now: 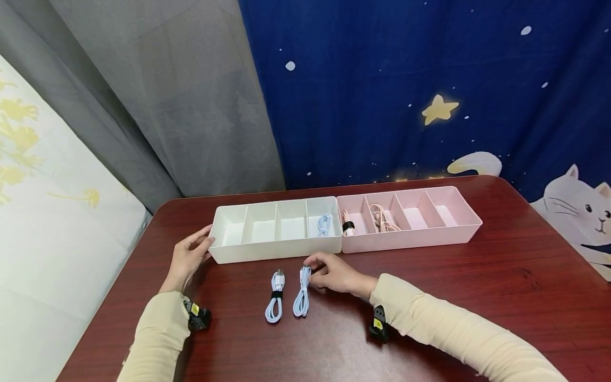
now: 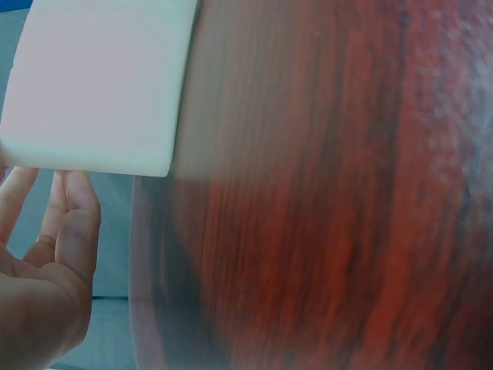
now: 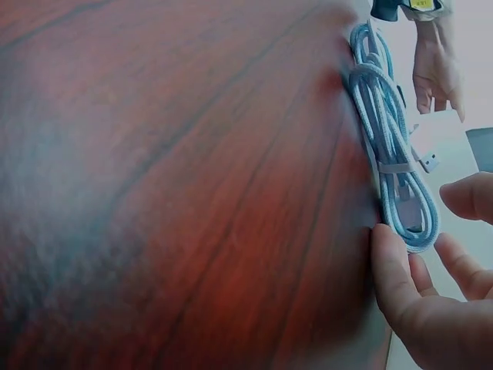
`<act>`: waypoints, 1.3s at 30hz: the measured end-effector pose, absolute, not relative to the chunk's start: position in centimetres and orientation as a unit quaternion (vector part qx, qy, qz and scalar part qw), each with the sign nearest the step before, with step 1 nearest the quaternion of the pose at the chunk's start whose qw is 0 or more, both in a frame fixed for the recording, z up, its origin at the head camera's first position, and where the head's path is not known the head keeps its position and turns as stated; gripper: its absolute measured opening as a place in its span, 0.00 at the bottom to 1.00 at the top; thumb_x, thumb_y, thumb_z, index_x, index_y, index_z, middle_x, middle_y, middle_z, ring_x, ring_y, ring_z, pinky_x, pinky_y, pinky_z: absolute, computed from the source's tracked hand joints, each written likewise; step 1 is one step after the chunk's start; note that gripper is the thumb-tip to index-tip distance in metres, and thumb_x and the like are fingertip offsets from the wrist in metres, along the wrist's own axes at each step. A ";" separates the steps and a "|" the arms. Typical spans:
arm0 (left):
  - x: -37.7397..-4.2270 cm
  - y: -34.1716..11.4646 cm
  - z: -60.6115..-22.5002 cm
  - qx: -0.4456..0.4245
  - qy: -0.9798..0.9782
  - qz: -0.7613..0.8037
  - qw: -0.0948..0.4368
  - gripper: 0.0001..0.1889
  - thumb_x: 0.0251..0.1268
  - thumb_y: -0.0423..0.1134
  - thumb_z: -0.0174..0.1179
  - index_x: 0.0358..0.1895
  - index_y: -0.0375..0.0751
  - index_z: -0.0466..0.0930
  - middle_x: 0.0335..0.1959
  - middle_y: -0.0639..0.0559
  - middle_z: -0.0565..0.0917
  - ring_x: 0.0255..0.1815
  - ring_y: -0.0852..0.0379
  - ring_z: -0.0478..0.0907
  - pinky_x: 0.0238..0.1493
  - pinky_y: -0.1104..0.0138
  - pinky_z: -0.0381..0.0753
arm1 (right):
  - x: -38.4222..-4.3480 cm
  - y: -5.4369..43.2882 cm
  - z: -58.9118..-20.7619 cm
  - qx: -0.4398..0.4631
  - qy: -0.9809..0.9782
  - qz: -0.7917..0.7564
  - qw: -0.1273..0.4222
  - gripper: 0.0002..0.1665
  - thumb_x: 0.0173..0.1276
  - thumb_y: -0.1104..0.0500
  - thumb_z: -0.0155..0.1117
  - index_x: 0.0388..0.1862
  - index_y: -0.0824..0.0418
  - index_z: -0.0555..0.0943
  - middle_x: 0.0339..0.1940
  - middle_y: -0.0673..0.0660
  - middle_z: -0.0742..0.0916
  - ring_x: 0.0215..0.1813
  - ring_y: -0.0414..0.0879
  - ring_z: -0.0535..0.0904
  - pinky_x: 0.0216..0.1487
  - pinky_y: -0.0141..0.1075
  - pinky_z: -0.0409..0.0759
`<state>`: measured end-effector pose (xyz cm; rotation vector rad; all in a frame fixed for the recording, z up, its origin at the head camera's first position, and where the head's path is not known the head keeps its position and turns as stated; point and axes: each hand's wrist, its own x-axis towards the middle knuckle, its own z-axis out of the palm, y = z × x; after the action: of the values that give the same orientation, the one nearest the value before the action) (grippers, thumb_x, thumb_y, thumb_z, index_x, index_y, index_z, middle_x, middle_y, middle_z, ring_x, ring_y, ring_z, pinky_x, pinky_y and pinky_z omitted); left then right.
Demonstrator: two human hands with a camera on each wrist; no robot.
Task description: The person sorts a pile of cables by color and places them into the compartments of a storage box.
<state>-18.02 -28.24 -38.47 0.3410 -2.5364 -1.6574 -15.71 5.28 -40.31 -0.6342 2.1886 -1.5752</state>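
Observation:
My left hand (image 1: pixel 188 260) touches the left end of a white divided tray (image 1: pixel 267 252). In the left wrist view the fingers (image 2: pixel 77 223) lie fairly straight against the tray's end wall (image 2: pixel 96 85). My right hand (image 1: pixel 340 275) is at the upper end of a bundled light blue cable (image 1: pixel 302 297) on the table. In the right wrist view a fingertip (image 3: pixel 389 240) meets the cable's end (image 3: pixel 397 154), while the other fingers stand spread apart from it. To its left lies a second light blue cable (image 1: pixel 274 305) with a black strap.
A pink divided tray (image 1: pixel 410 240) adjoins the white one, with pinkish cables in its two left compartments. Another light blue cable (image 1: pixel 324 226) lies in the white tray's rightmost compartment. Curtains (image 1: pixel 382 106) hang behind the dark red wooden table (image 1: pixel 334 350).

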 end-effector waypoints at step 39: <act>-18.0 -28.3 -38.4 0.109 -0.828 -0.548 0.043 0.25 0.61 0.44 0.55 0.62 0.43 0.66 0.43 0.49 0.74 0.31 0.70 0.74 0.34 0.76 0.76 | -16.1 4.4 -40.9 -0.193 0.786 -0.552 0.200 0.23 0.52 0.64 0.66 0.47 0.71 0.72 0.33 0.58 0.74 0.24 0.40 0.72 0.24 0.33 0.76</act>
<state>-17.98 -28.28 -38.43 0.3329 -2.5335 -1.6769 -16.09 4.41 -40.87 -0.5402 2.1970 -1.5444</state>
